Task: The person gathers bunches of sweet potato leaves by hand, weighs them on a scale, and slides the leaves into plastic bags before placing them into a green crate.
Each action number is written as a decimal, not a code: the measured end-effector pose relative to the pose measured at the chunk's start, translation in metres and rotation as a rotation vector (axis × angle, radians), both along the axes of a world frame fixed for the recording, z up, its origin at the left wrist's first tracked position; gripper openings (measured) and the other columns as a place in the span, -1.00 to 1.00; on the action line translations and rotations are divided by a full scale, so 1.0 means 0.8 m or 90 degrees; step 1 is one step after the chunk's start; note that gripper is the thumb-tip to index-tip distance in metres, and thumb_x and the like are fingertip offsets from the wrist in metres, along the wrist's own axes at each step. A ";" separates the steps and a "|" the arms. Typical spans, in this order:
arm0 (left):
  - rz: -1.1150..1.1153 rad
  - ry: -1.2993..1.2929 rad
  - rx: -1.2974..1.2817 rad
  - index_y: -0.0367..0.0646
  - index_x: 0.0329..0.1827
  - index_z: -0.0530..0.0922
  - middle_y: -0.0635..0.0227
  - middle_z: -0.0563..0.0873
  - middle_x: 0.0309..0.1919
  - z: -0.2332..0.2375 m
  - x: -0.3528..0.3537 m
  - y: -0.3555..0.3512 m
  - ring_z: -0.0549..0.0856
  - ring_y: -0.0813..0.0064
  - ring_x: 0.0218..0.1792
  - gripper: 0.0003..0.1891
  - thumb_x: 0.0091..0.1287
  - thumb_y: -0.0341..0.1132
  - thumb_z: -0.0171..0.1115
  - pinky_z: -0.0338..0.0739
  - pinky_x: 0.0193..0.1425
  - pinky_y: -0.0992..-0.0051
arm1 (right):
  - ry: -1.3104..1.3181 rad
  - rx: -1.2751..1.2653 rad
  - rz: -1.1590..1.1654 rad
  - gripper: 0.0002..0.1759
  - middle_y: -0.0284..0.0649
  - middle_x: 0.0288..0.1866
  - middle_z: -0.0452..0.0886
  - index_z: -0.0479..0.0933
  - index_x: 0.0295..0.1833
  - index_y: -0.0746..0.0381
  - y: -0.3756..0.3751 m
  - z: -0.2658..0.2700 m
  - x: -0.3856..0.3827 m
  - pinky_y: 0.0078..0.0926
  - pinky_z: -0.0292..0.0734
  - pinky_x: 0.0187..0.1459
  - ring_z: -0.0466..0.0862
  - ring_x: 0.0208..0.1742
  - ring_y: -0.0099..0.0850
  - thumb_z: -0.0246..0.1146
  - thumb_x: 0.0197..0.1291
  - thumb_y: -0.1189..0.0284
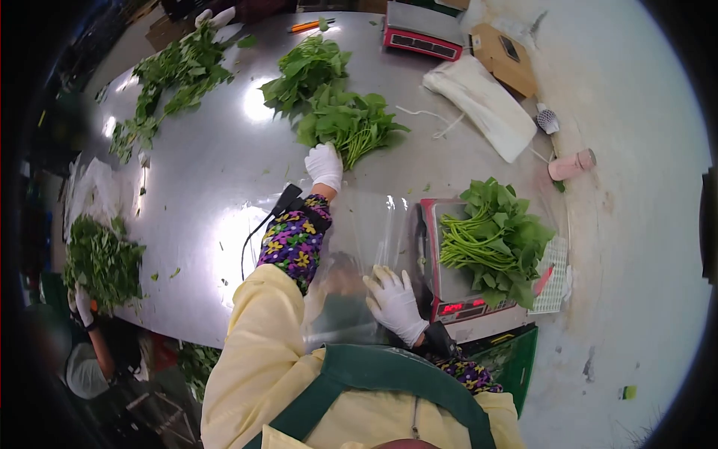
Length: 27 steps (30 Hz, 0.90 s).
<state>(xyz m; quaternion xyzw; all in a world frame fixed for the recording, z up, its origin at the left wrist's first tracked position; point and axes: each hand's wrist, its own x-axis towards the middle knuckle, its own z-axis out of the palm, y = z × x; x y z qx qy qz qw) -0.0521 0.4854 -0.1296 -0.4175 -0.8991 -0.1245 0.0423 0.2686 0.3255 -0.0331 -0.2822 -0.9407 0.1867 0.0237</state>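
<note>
My left hand (325,166), in a white glove, reaches forward with its fingers curled against the near edge of a bunch of leafy greens (348,123); its fingertips are partly hidden there. A second leafy bunch (308,71) lies just beyond, touching the first. My right hand (396,305), also gloved, rests with fingers spread on clear plastic bags (366,224) in front of my body. Right of that hand, a red scale (428,247) with a lit display carries another bunch of greens (497,243), stems pointing left.
A second red scale (422,51) stands at the back, near a white bag (486,101), a cardboard box (505,60) and a pink bottle (574,165). A black cable (280,203) lies beside my left forearm. Other people's gloved hands (84,305) handle greens (105,262) at left.
</note>
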 end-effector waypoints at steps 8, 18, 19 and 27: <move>0.068 -0.888 0.493 -0.09 -0.06 0.55 0.54 0.50 -0.58 0.072 -0.041 -0.046 0.39 0.70 -0.64 -0.78 0.50 -0.13 0.14 0.30 -0.52 0.59 | 0.032 -0.015 0.005 -0.52 -0.05 0.32 0.45 0.53 0.23 0.12 0.010 0.004 -0.008 0.14 0.18 0.39 0.43 0.37 -0.11 0.27 0.19 0.24; -0.003 -1.323 0.593 -0.12 0.17 0.53 0.55 0.53 -0.43 0.148 -0.010 -0.125 0.49 0.60 -0.40 -0.67 0.57 -0.10 0.05 0.43 -0.27 0.56 | 0.081 -0.030 0.001 -0.60 -0.14 0.21 0.54 0.59 0.14 0.09 0.025 0.019 -0.027 -0.02 0.30 0.31 0.53 0.22 -0.16 0.29 0.17 0.29; -0.001 -1.326 0.591 -0.12 0.17 0.53 0.55 0.53 -0.43 0.138 -0.008 -0.133 0.49 0.60 -0.40 -0.67 0.57 -0.10 0.05 0.43 -0.27 0.56 | 0.079 -0.032 -0.002 -0.60 -0.14 0.21 0.54 0.59 0.14 0.09 0.028 0.024 -0.030 -0.02 0.30 0.31 0.53 0.22 -0.16 0.29 0.17 0.29; -0.289 -1.486 0.590 -0.04 0.18 0.57 0.32 0.64 0.18 0.122 0.075 -0.192 0.59 0.32 0.24 -0.70 0.48 -0.15 0.18 0.49 0.30 0.31 | 0.316 -0.153 -0.193 -0.78 -0.16 -0.14 0.66 0.63 -0.03 0.15 0.060 0.101 -0.101 -0.25 0.57 -0.13 0.67 -0.15 -0.13 0.27 0.23 0.36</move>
